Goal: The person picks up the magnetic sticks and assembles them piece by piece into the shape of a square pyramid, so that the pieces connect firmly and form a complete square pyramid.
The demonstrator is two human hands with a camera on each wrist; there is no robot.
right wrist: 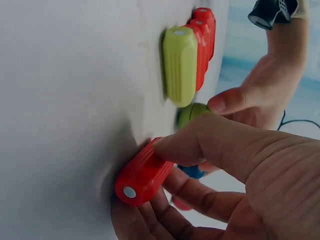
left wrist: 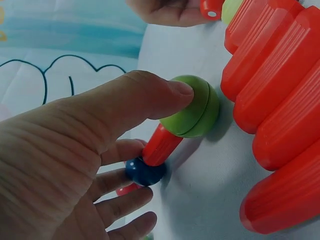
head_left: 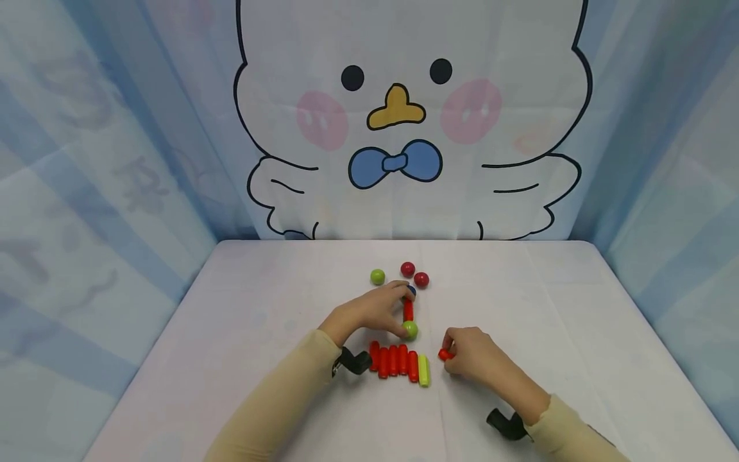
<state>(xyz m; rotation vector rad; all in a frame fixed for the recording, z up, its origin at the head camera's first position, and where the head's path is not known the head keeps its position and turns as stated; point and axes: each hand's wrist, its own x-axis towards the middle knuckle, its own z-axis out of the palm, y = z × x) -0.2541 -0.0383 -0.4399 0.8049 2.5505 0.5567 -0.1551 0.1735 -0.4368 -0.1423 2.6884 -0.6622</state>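
Well beyond the yellow-green rod (head_left: 424,372) hangs a pale blue backdrop (head_left: 591,186), printed with a white cartoon bird (head_left: 398,38) in a blue bow tie (head_left: 395,163). Beneath that same rod, a white tabletop (head_left: 277,289). Your left hand (head_left: 375,311), beige-sleeved, lies beyond the rod and left: thumb on one end, fingers at the other, holding a ball-and-rod piece (head_left: 408,310) between them. Your right hand (head_left: 476,353), sleeve likewise beige, sits to the rod's right: thumb and fingers clamped on a single red rod (right wrist: 145,172), pale disc (right wrist: 129,192) on its end. Left of the yellow-green rod, five red rods (head_left: 393,360) side by side, row slightly uneven, closest one just beside it. Your left-hand piece, beyond the rod and a touch left: green ball (head_left: 410,330) at the near end, red shaft (left wrist: 162,145) mid, blue ball (left wrist: 146,171) at the far end. Farther past the rod, two red balls (head_left: 407,269) near each other; a loose green ball (head_left: 378,277) also beyond, more to the left.
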